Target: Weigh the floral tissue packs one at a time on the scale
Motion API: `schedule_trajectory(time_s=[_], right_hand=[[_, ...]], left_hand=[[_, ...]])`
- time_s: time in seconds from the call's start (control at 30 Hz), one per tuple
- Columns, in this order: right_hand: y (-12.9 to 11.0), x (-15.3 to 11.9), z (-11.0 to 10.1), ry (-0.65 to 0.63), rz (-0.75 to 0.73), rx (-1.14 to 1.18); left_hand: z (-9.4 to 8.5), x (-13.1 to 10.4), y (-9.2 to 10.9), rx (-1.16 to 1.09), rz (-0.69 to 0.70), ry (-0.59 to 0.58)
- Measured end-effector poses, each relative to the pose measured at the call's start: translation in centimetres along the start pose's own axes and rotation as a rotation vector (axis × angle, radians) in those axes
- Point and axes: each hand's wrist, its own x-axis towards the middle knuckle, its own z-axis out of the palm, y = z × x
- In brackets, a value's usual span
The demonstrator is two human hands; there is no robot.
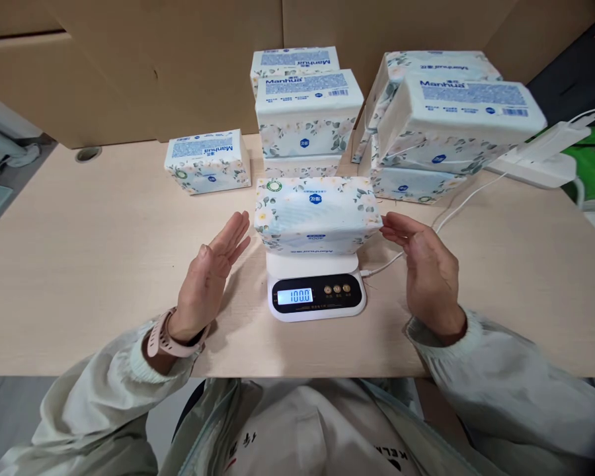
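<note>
A floral-printed tissue pack [318,213] lies on a white digital scale [316,311], whose lit display reads 100.0. My left hand [207,281] is beside the pack's left end, fingers stretched out and a small gap away from it. At the other end is my right hand [426,271], its fingers extended; the fingertips are very close to the pack's right side, and I cannot tell if they touch it. Neither hand holds anything. The pack covers most of the scale's plate.
Stacked tissue packs [310,116] stand behind the scale, with another stack [456,125] to the right and a single pack [208,162] to the left. A white cable [463,205] runs from the scale to a power strip [540,158]. Cardboard [178,73] walls the table's back.
</note>
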Motion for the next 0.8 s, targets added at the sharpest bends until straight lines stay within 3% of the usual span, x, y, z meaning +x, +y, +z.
schedule_trajectory(time_s=[0.8], right_hand=[[-0.25,0.01,0.07,0.037,-0.048,0.043]], left_hand=[[-0.12,-0.09,0.11,-0.002,0.031,-0.038]])
